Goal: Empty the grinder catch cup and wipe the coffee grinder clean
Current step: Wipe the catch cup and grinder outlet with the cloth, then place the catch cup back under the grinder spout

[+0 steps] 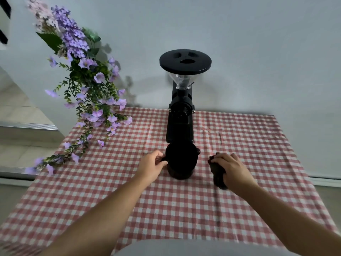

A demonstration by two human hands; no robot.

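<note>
A black coffee grinder [180,115] with a clear hopper and a round black lid stands at the back middle of the table, against the wall. Just in front of its base sits the dark catch cup [181,162], upright on the cloth. My left hand [152,166] grips the cup's handle on its left side. To the right of the cup, my right hand [229,168] presses down on a crumpled dark cloth [217,174] that lies on the table.
A red-and-white checked tablecloth [184,206] covers the table. A spray of purple artificial flowers [88,93] leans over the table's back left corner. A pale wall runs behind the grinder. Floor and a step show at the left.
</note>
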